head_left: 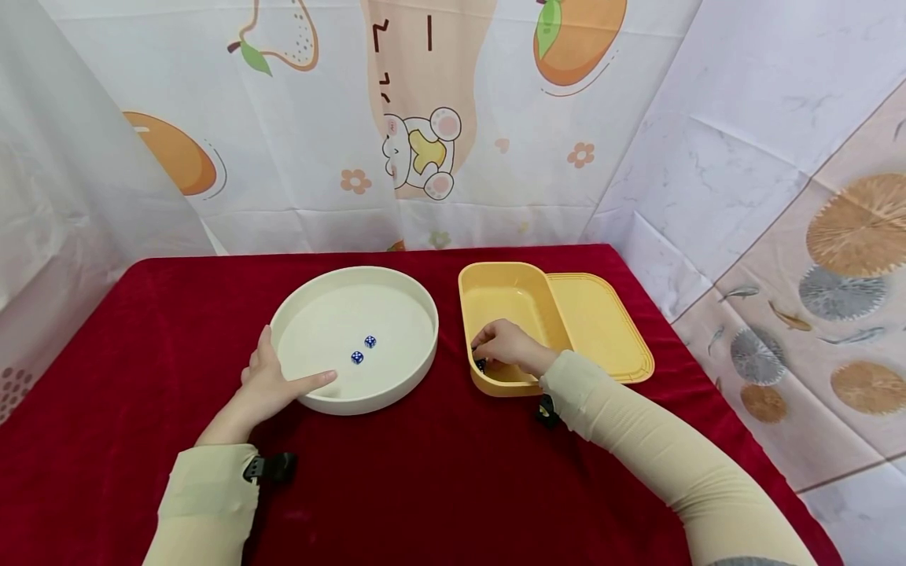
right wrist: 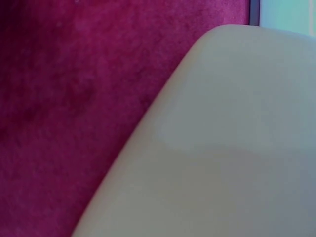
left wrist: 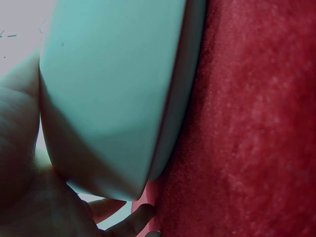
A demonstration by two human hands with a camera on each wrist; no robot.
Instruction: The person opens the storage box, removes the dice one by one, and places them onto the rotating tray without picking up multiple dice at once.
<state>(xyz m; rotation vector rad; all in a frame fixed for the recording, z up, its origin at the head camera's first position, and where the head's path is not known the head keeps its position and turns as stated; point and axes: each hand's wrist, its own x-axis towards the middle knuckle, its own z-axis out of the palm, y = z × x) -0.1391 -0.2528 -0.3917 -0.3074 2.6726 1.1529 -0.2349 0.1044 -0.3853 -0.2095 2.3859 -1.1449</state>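
A round cream tray stands on the red cloth, and two blue dice with white pips, a near die and a farther die, lie on its floor. My left hand grips the tray's near left side, thumb over the rim and the other fingers along the outer wall. In the left wrist view that outer wall fills the middle. My right hand reaches into a yellow box, its curled fingers pinching at small dark dice in the near left corner, mostly hidden by the fingers.
A yellow lid lies flat against the box's right side. The red cloth covers the table, with printed curtains behind and to the right. In the right wrist view the box's outer wall takes up most of the picture.
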